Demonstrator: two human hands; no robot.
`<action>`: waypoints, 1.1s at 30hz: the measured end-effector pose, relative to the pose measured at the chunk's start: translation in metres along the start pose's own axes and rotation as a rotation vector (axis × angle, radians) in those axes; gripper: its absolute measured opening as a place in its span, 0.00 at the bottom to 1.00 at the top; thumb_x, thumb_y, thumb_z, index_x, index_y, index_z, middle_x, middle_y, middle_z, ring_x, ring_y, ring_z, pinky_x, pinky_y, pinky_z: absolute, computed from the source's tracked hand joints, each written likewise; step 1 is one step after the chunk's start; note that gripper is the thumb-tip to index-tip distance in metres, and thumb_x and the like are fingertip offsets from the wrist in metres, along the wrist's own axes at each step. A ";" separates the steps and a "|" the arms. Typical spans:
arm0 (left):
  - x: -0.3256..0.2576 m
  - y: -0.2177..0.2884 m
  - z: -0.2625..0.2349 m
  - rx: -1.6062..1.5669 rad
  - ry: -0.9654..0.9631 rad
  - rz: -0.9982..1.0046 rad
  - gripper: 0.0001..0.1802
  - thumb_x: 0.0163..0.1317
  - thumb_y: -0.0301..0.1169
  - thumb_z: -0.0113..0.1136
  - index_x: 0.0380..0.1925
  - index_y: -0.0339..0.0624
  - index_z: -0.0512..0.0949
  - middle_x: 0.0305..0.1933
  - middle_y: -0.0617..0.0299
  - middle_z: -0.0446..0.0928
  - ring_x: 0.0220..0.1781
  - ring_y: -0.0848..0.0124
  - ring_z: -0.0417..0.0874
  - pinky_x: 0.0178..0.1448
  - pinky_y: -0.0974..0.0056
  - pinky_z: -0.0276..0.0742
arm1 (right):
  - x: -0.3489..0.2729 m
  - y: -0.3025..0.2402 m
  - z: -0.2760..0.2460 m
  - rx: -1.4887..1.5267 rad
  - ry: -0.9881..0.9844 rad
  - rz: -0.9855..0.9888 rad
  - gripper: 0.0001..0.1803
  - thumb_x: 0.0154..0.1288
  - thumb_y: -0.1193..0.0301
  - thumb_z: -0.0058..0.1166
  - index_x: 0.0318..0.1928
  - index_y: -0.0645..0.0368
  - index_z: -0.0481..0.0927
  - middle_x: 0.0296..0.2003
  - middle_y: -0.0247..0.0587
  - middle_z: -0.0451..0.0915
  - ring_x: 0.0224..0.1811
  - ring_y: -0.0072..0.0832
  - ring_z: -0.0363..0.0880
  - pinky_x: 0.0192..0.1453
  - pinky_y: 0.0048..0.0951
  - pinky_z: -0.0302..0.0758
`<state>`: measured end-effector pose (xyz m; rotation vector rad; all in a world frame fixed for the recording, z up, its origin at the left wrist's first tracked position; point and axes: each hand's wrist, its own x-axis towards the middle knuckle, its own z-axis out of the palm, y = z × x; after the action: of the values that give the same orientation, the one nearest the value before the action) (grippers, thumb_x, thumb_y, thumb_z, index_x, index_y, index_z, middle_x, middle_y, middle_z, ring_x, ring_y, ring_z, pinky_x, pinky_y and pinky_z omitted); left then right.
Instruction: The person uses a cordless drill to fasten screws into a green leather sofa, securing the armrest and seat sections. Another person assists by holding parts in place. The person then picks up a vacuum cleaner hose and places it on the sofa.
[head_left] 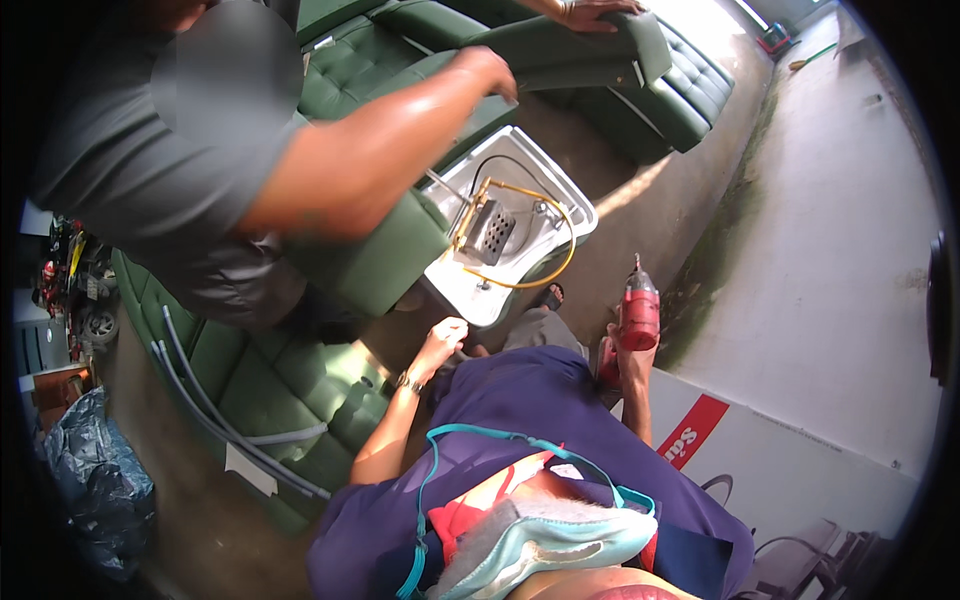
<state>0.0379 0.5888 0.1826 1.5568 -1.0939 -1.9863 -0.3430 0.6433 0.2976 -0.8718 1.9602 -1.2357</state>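
My right hand point(634, 362) grips a red cordless drill point(640, 318) by its handle, with the bit pointing away from me. My left hand point(440, 344) is closed, its fingers curled beside the near edge of a white basin-like shell point(474, 302). Whether it pinches something small is hidden. In the shell lie a perforated metal piece point(490, 232) and a looped yellow hose point(573, 240). A green padded upholstered block point(385, 255) stands against the shell's left side.
A person in a grey shirt point(215, 185) leans in from the left, arm blurred over green cushions. Another person's hand point(600, 14) rests on a green backrest point(580, 55). Grey tubes point(215, 410) lie on a green seat point(300, 400). A white wall point(830, 240) runs along the right.
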 end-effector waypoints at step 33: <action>-0.232 -0.168 0.245 0.208 0.110 0.116 0.20 0.76 0.40 0.63 0.58 0.38 0.81 0.46 0.59 0.87 0.50 0.71 0.87 0.54 0.62 0.82 | -0.134 0.230 -0.198 0.537 0.113 0.455 0.05 0.65 0.77 0.61 0.39 0.63 0.81 0.22 0.33 0.73 0.19 0.27 0.73 0.24 0.29 0.73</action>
<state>-0.0938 0.9398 0.2195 1.6430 -1.3487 -1.7356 -0.4703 0.9247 0.1764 -0.0813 1.6495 -1.4404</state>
